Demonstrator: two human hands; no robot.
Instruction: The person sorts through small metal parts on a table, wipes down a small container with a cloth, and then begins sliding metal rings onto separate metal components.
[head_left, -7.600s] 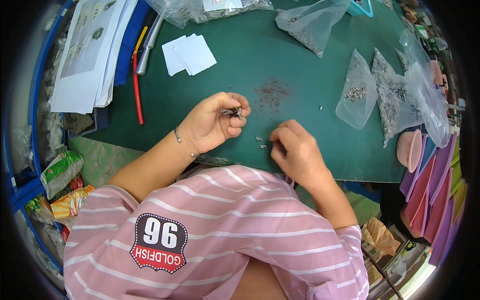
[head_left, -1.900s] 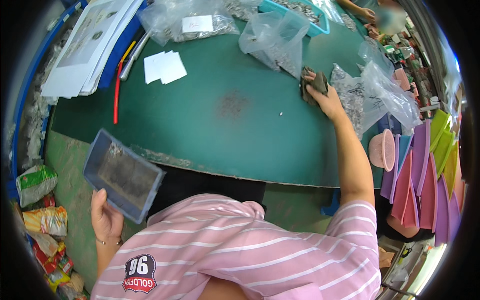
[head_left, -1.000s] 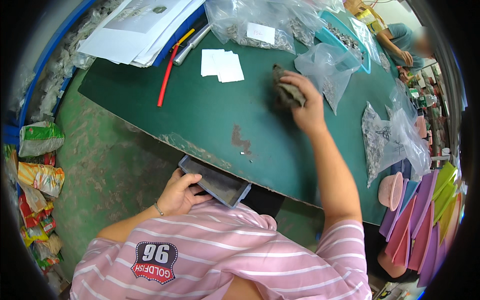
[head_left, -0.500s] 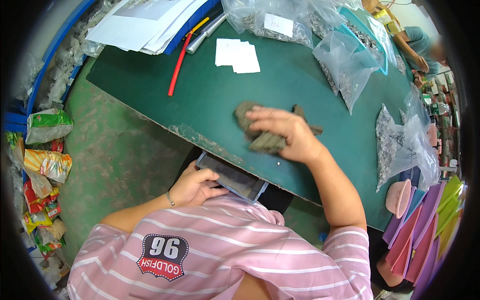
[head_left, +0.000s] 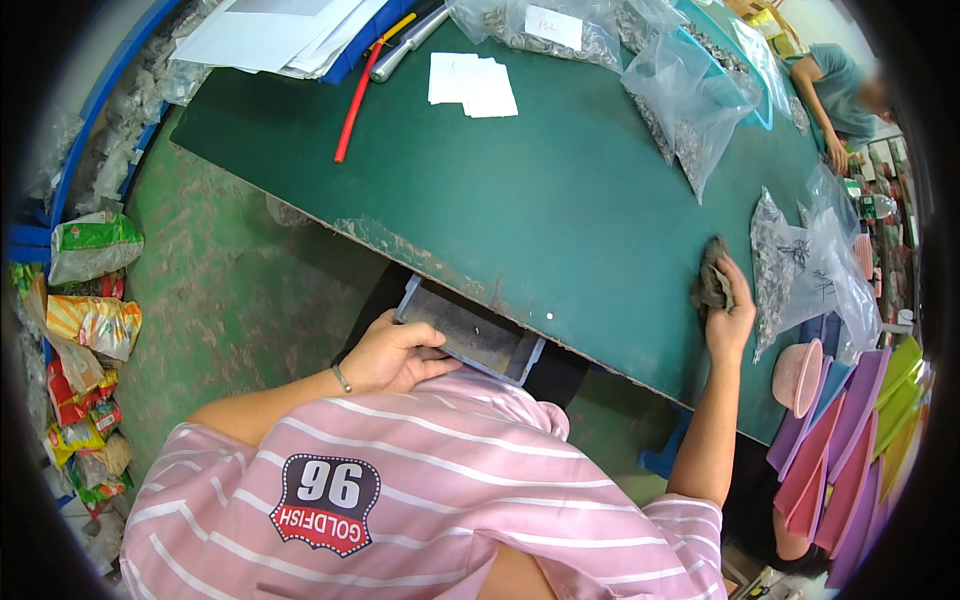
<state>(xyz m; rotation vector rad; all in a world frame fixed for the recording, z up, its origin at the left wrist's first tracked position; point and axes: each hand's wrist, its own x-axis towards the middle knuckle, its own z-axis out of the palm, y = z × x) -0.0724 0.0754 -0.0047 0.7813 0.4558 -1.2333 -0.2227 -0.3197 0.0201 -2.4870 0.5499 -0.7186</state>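
Observation:
My left hand [head_left: 398,358] grips the near rim of a shallow grey-blue tray [head_left: 470,325], thumb over the edge. The tray lies against the near edge of the green table [head_left: 450,180], above my lap, and a small light speck shows inside it. At the table's right side, my right hand [head_left: 732,315] is closed on a crumpled grey-green cloth [head_left: 712,280], resting on the tabletop. Just right of that hand lies a clear bag of small grey metal-looking pieces [head_left: 772,270]. A tiny white bit [head_left: 549,316] sits near the table edge by the tray.
Farther back are bags of small grey parts [head_left: 690,130], a light-blue basket [head_left: 765,110], white cards [head_left: 475,85], a red stick [head_left: 352,120] and papers [head_left: 255,40]. A pink bowl [head_left: 797,378] and coloured bins [head_left: 845,440] stand right. Another person [head_left: 840,90] works at far right.
My right hand has swept the cloth from the middle of the table to its right side. The left hand keeps its hold on the tray, which shows slightly more of its inside.

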